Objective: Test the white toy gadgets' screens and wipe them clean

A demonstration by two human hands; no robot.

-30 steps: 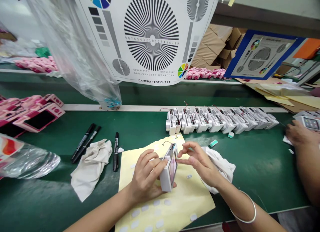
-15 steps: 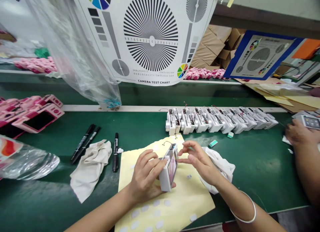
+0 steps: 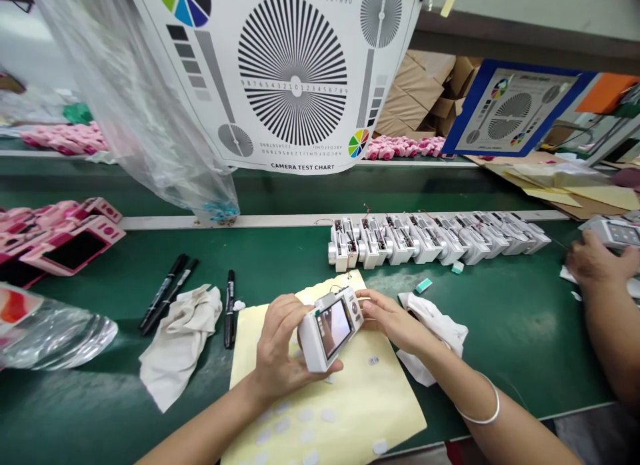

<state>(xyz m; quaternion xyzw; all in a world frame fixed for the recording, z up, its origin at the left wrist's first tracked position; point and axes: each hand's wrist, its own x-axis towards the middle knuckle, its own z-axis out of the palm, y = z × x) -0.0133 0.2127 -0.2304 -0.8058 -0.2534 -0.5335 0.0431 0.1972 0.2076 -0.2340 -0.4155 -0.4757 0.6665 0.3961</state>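
Left and right hands (image 3: 280, 341) (image 3: 393, 321) grip a white camera (image 3: 330, 328)

The left hand wraps the camera's near end, fingers curled over its top and palm underneath. The right hand is gently curved, its fingertips (image 3: 361, 306) pressed against the far end. The camera lies tilted between them, its lit screen (image 3: 334, 328) facing up toward the wearer and showing a picture. It is held just above a pale yellow backing sheet (image 3: 367, 391), near the front edge of the green desk (image 3: 505, 331). Round white stickers (image 3: 305, 415) dot the sheet's lower half.

A crumpled white cloth (image 3: 433, 331) lies just beyond the right hand, partly on the sheet's right edge. Left of the sheet are a black marker (image 3: 229, 311), two more black markers (image 3: 167, 295) and a beige cloth (image 3: 177, 345). Opened white camera bodies (image 3: 430, 241), with loose wires, stand in a tight row along the desk's far edge, and two small teal pieces (image 3: 423, 285) lie near them.

Pink camera shells (image 3: 75, 248) are stacked at the desk's left edge. At the right edge, another person's hand (image 3: 595, 265) is below a camera (image 3: 613, 233). A camera test chart (image 3: 293, 71) hangs above the far side.
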